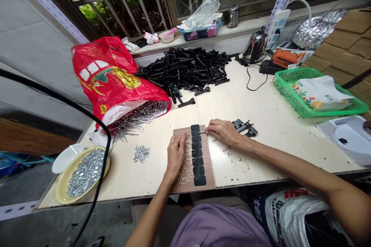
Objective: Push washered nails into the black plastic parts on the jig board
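A brown board (pixel 210 170) lies at the table's front edge, with a column of black rounded pieces (pixel 199 170) along it and pale crumbs on its left part. My left hand (pixel 176 152) rests over the board's left side, fingers pressed together; whatever they may pinch is too small to make out. From the right, my right hand (pixel 222 131) pinches a thin metal pin (pixel 202 132), its tip at the upper black pieces. Several black plastic parts (pixel 248 127) lie just beyond my right hand. Left of the board is a small heap of shiny metal bits (pixel 142 154).
A red bag (pixel 107 73) spills long metal pins (pixel 136 115) at left. Near it stands a yellow bowl (pixel 62 189) of small metal pieces. A black parts pile (pixel 188 67) lies at the back. A green basket (pixel 304 112) stands right. A black cable (pixel 98 121) crosses the left foreground.
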Tool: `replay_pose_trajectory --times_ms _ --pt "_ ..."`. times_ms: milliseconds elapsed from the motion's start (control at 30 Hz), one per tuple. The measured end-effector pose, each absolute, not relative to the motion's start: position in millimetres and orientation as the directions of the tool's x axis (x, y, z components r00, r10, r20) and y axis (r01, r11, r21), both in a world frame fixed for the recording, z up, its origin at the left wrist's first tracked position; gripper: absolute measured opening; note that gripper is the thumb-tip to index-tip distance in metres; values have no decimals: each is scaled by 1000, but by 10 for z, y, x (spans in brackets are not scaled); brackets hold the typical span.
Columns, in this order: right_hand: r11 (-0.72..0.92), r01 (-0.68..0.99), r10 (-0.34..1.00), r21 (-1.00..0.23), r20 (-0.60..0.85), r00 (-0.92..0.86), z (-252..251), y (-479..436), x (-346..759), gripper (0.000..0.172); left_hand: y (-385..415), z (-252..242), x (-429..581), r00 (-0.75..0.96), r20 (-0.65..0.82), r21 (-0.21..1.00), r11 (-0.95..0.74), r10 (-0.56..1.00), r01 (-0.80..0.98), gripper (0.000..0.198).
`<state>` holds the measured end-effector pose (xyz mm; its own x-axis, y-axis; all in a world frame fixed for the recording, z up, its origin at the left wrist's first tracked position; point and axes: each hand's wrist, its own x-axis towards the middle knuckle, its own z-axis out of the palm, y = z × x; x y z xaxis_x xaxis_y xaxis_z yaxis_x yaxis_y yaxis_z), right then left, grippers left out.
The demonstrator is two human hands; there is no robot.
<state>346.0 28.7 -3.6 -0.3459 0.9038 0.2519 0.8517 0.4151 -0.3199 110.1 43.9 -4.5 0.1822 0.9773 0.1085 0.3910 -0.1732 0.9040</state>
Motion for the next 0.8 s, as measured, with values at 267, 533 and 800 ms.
replay_pose_trajectory --times_ms 267,533,800 --pt "534 777 841 -334 299 -450 -127 149 3391 27 440 -147 1100 167 137 880 -198 976 432 31" --pt "584 719 811 -377 312 -495 -165 86 3359 26 426 -151 1073 167 135 884 -194 977 424 26" --pt "504 775 860 -381 304 -410 -96 49 3387 24 316 -176 1067 450 174 792 -396 876 465 24"
